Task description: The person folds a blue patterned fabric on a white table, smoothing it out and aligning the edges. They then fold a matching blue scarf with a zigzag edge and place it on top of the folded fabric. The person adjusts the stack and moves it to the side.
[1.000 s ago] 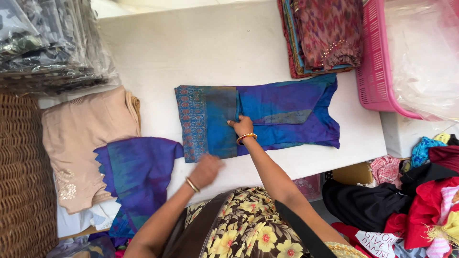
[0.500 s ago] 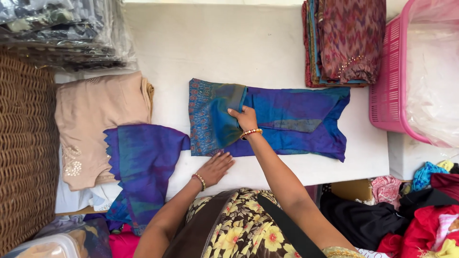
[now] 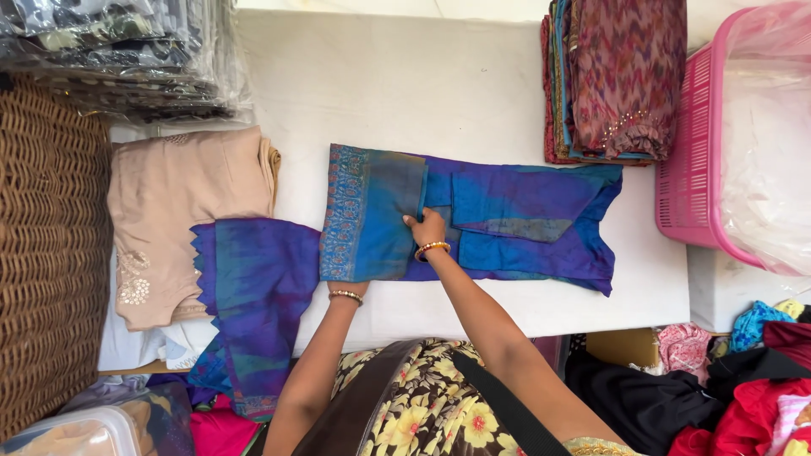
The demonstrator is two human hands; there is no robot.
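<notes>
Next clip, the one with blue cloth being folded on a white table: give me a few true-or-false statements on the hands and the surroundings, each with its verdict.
1. The right hand presses on the blue garment spread on the white table. True.
2. The left hand is mostly hidden under the garment's folded patterned end. True.
3. The pink basket stands at the table's left edge. False: it is on the right; a woven wicker surface is on the left.
4. The beige garment lies on top of the blue one being folded. False: it lies apart, to the left.
5. A stack of folded patterned fabrics sits beside the basket. True.
</notes>
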